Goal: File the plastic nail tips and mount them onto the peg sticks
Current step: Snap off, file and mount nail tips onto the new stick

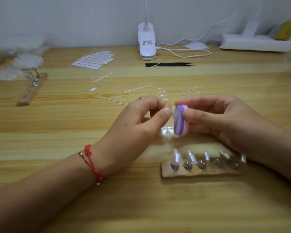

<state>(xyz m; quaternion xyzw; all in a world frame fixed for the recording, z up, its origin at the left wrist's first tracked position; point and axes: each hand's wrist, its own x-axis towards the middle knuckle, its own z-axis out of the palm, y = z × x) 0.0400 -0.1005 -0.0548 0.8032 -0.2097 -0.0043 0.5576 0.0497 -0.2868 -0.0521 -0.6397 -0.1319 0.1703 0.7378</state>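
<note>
Filing in progress: the left hand pinches a clear nail tip between thumb and forefinger, while the right hand grips a purple-and-pink buffer block between thumb and fingers. The hands are close together above the desk, and the tip's free edge lies against the block's purple face.

The block's long axis runs from the fingertips down toward the person, nearly upright in the view. The tip appears to stick out sideways from the left fingertips toward the right hand. It is too clear and small to tell which end is the point.

Judging by the contact, this is the filing step. The next move probably calls for short, light strokes along the edge, with a firm pinch so the thin plastic does not flex or flick away. After that the tip goes onto a peg.

Just below the right hand a wooden base carries a row of peg sticks. Mounted tips stand on the pegs at its left end and point upward. One peg head nearer the right wrist looks bare, so it is the likely mount. Loose tips lie on the desk directly under the block, and stripped sprues lie scattered beyond the hands.
</note>
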